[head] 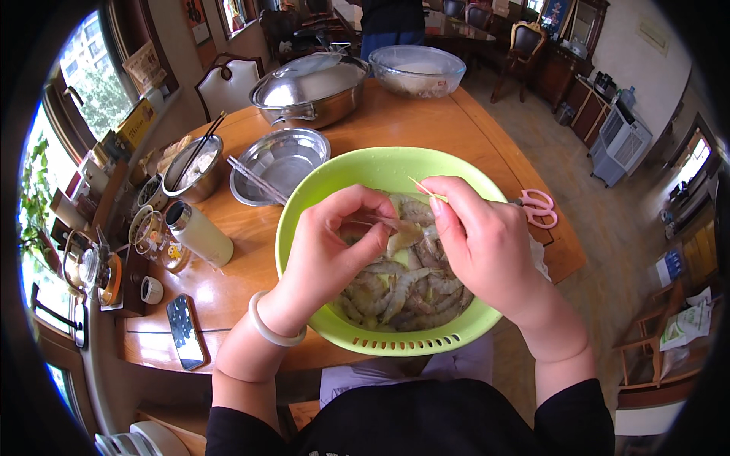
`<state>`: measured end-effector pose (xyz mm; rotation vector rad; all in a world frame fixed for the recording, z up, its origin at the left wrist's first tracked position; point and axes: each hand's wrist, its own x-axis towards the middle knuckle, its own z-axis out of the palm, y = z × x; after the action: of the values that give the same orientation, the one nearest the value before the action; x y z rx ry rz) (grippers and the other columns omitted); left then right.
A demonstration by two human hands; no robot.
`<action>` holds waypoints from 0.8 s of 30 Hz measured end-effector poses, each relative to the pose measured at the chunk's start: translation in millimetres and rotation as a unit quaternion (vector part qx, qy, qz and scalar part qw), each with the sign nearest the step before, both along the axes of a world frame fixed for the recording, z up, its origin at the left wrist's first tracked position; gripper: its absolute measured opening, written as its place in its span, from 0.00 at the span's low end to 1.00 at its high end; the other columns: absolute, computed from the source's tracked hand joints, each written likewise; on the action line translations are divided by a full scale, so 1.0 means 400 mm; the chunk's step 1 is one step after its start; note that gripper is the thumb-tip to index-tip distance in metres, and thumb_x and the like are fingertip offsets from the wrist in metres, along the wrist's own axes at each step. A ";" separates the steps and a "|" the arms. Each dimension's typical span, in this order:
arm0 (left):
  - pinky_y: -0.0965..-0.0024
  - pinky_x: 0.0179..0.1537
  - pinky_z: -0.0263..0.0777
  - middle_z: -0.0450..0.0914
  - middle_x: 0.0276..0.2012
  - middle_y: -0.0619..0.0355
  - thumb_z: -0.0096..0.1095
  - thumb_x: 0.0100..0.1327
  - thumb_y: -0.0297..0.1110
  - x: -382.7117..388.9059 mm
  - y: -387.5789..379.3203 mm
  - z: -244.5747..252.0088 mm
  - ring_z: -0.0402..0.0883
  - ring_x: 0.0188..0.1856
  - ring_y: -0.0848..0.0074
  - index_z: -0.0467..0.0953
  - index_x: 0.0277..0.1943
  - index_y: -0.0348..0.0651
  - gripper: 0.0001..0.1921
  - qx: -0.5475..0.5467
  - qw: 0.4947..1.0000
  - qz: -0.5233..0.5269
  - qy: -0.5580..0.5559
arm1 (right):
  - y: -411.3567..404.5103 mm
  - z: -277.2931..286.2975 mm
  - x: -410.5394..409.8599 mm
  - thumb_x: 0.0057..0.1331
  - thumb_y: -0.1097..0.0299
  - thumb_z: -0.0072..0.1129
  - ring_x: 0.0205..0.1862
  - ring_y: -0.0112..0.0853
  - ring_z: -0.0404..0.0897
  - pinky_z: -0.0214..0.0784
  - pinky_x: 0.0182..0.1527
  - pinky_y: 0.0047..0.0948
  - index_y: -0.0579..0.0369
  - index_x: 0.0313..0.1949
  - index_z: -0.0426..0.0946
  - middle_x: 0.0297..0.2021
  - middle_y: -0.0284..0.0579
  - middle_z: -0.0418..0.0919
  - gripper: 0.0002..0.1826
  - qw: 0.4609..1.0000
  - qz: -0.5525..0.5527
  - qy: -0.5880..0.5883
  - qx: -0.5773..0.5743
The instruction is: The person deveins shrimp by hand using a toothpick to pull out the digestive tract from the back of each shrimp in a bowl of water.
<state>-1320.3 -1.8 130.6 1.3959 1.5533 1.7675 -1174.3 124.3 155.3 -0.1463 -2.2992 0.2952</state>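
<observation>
A green plastic basin [393, 346] with slots along its near rim stands at the table's front edge, close to my body. Raw whole shrimp [405, 290] lie heaped inside it. Above them, my left hand [342, 228] pinches one shrimp [406, 231] between thumb and fingertips. My right hand [485, 239] grips a thin wooden toothpick [425, 188] between thumb and forefinger, beside that shrimp. Whether the toothpick touches the shrimp I cannot tell. A pale bangle [268, 328] circles my left wrist. Pink-handled scissors [539, 208] lie right of the basin, their blades mostly hidden.
Left of the basin are a steel bowl [279, 165] with chopsticks, a pale bottle [199, 233], a glass cup [165, 245] and a phone [187, 332]. Farther back stand a lidded steel pot [311, 94] and a glass bowl [418, 71]. A person [393, 23] is beyond the table.
</observation>
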 end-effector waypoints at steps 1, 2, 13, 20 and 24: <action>0.77 0.44 0.76 0.81 0.34 0.60 0.62 0.60 0.19 -0.004 0.000 -0.001 0.81 0.39 0.82 0.76 0.39 0.34 0.05 -0.002 1.000 -0.014 -0.019 | 0.006 0.000 0.001 0.66 0.78 0.54 0.20 0.36 0.80 0.68 0.22 0.30 0.60 0.43 0.76 0.23 0.47 0.80 0.06 1.000 0.013 0.008 -0.017; 0.77 0.45 0.76 0.81 0.34 0.60 0.61 0.60 0.19 -0.009 0.000 -0.002 0.81 0.40 0.83 0.77 0.39 0.34 0.05 -0.004 0.999 -0.028 -0.038 | 0.009 -0.002 0.001 0.67 0.72 0.54 0.19 0.38 0.79 0.69 0.22 0.33 0.56 0.42 0.74 0.19 0.44 0.79 0.05 0.999 0.023 0.011 -0.037; 0.76 0.39 0.76 0.80 0.33 0.59 0.64 0.58 0.20 0.002 0.014 0.012 0.80 0.35 0.80 0.79 0.39 0.35 0.06 -0.110 0.971 -0.019 0.213 | 0.060 -0.036 0.054 0.69 0.74 0.50 0.23 0.36 0.81 0.70 0.26 0.32 0.57 0.41 0.74 0.22 0.44 0.79 0.04 0.984 0.023 -0.050 -0.167; 0.61 0.36 0.77 0.77 0.31 0.52 0.65 0.59 0.41 0.084 0.102 -0.030 0.81 0.35 0.62 0.78 0.40 0.41 0.13 -0.218 0.813 -0.112 0.528 | 0.067 -0.064 0.105 0.69 0.77 0.48 0.23 0.33 0.82 0.72 0.28 0.28 0.58 0.42 0.73 0.22 0.43 0.80 0.05 0.962 0.014 0.001 -0.272; 0.61 0.40 0.77 0.80 0.34 0.52 0.61 0.61 0.52 0.165 0.156 -0.049 0.83 0.40 0.63 0.77 0.44 0.41 0.21 -0.364 0.699 -0.124 0.603 | 0.074 -0.084 0.111 0.69 0.77 0.49 0.23 0.34 0.82 0.72 0.28 0.29 0.58 0.42 0.73 0.22 0.43 0.80 0.05 0.965 0.003 0.035 -0.260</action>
<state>-1254.1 60.4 110.9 2.1911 2.0459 -0.2590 -1129.8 153.8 121.8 -0.3856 -2.1051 0.8890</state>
